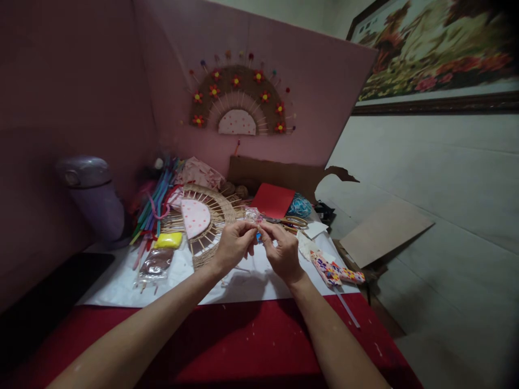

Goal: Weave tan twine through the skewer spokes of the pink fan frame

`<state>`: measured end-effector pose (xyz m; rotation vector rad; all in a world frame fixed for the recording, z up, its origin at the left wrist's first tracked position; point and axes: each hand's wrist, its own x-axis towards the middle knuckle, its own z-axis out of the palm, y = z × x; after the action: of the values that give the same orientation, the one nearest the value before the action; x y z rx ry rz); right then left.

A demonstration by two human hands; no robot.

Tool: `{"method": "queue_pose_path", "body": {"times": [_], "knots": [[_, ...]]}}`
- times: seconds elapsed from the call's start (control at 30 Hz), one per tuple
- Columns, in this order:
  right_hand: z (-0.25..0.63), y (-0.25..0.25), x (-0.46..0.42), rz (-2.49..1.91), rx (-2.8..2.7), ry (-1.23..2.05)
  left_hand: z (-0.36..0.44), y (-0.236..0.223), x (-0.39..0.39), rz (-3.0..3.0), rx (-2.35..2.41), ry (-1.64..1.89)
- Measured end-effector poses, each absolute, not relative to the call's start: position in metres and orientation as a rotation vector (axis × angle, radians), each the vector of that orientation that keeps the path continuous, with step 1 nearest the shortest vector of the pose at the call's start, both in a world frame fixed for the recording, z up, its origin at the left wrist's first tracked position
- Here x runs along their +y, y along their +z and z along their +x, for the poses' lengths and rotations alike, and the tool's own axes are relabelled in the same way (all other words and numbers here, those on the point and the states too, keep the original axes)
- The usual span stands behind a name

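My left hand (237,242) and my right hand (280,254) meet fingertip to fingertip above the white sheet (247,289). Both are closed in a pinch, and whatever they hold is too small to make out. A bit of blue (258,236) shows between them; I cannot tell whether it is held or lies behind. Just left of my left hand lies a half-round fan frame (211,197) of thin sticks and twine, with a pink dotted half-disc (194,217) at its centre. Past my right hand are gold-handled scissors (295,221).
Yellow clay (168,240) and a brown clay packet (156,263) lie at left, near pipe cleaners (156,200) and a purple bottle (95,197). Red card (272,200), blue yarn (300,205) and flowered fabric (328,268) lie right. A flower-decorated fan (236,81) is on the pink board.
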<state>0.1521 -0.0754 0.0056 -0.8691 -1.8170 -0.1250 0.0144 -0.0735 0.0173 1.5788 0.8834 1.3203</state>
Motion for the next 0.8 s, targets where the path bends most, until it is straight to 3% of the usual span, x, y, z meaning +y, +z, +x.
{"method": "queue_pose_path", "body": {"times": [0.33, 0.53, 0.8], "knots": [[0.149, -0.002, -0.07, -1.066, -1.778, -0.276, 0.017, 0.017, -0.079, 1.668, 0.955, 1.311], [0.172, 0.004, -0.058, -1.216, -1.316, -0.099, 0.017, 0.026, -0.084, 1.413, 0.775, 1.244], [0.153, 0.004, -0.08, -1.082, -1.443, -0.026, 0.011, 0.021, -0.074, 1.166, 0.653, 1.2]]}}
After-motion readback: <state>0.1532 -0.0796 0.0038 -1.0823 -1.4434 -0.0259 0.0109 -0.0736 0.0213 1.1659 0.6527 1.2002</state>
